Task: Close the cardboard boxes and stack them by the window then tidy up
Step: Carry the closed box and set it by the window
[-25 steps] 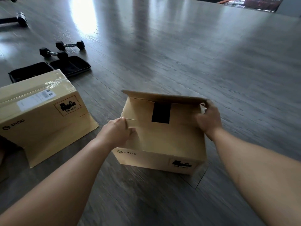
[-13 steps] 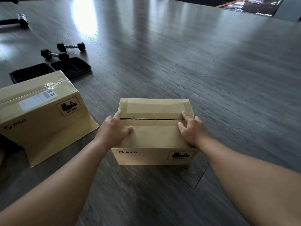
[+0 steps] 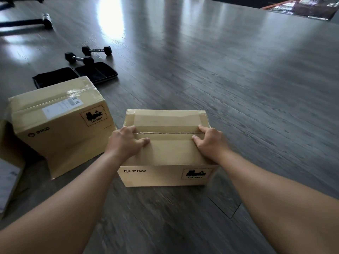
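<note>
A brown cardboard box [image 3: 166, 153] marked PICO stands on the dark wood floor in front of me, its two top flaps folded down and meeting at a thin seam. My left hand [image 3: 126, 141] lies on the left end of the top, fingers reaching over the seam. On the right end rests my right hand [image 3: 211, 142], fingers spread flat on the flaps. A second, larger cardboard box [image 3: 58, 118] lies on its side to the left, with one flap spread out on the floor.
Two small black dumbbells [image 3: 88, 55] and an open black case [image 3: 77, 75] lie on the floor behind the larger box. A long black bar [image 3: 25, 22] lies at the far left. Something grey and flat [image 3: 7, 182] shows at the left edge.
The far flap of the near box, upright a second ago, has come down flat against the near flap. My right hand moved from that flap's edge onto the box top.
</note>
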`<state>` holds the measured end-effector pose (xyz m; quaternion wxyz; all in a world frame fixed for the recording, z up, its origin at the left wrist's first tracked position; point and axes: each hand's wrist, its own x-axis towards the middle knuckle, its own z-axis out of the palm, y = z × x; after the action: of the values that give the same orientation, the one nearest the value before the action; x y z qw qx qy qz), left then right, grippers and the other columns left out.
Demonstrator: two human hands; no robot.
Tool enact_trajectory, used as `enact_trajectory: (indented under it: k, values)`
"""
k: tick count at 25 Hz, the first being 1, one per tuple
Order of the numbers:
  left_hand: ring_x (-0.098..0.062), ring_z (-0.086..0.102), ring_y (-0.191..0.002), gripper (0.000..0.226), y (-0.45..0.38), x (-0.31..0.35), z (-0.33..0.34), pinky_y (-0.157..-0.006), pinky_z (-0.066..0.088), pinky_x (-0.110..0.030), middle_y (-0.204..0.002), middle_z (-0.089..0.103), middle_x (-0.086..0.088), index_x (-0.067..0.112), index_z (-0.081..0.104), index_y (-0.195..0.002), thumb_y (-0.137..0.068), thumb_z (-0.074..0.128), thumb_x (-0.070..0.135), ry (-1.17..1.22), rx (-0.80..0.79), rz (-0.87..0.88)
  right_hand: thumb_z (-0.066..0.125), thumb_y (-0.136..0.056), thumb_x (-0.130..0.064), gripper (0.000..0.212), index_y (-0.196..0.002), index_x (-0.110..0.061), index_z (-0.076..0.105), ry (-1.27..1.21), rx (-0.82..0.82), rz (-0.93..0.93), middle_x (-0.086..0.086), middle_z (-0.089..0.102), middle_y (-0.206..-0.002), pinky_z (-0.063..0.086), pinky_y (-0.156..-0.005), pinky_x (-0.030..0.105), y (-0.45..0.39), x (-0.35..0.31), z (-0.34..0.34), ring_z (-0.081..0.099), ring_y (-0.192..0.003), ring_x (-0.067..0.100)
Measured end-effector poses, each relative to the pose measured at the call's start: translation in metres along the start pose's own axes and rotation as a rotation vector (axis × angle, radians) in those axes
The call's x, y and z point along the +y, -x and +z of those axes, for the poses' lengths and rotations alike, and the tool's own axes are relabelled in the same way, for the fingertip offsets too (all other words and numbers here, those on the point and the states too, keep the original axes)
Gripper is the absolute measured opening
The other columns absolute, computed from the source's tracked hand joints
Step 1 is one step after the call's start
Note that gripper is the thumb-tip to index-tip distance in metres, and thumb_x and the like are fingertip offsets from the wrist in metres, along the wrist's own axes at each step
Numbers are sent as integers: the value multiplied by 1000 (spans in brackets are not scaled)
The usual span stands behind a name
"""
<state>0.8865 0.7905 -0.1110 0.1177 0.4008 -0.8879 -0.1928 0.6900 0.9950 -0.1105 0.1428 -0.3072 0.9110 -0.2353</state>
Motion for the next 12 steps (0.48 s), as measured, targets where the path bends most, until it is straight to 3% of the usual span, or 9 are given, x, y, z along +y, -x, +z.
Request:
enact_trajectory:
  k: [6,12]
  values:
    - [-32,65,-105,61,-1,-29,-50,-79,48,-35,-105,73,-8,20,72,-116,-75,73,66,-8,72,-19,74,-73,-68,103,-153,-15,38,-2,-68,-75,14,51,-146,40,-110,38,-7,-53,2,47,-135,31]
    - [-34,60,-114,64,37,-24,-171,-88,46,-39,-117,70,-13,17,66,-124,-79,72,62,12,15,-139,72,-73,-68,101,-155,-21,37,34,-121,-119,13,47,-142,41,-105,37,30,-147,-66,48,-132,32]
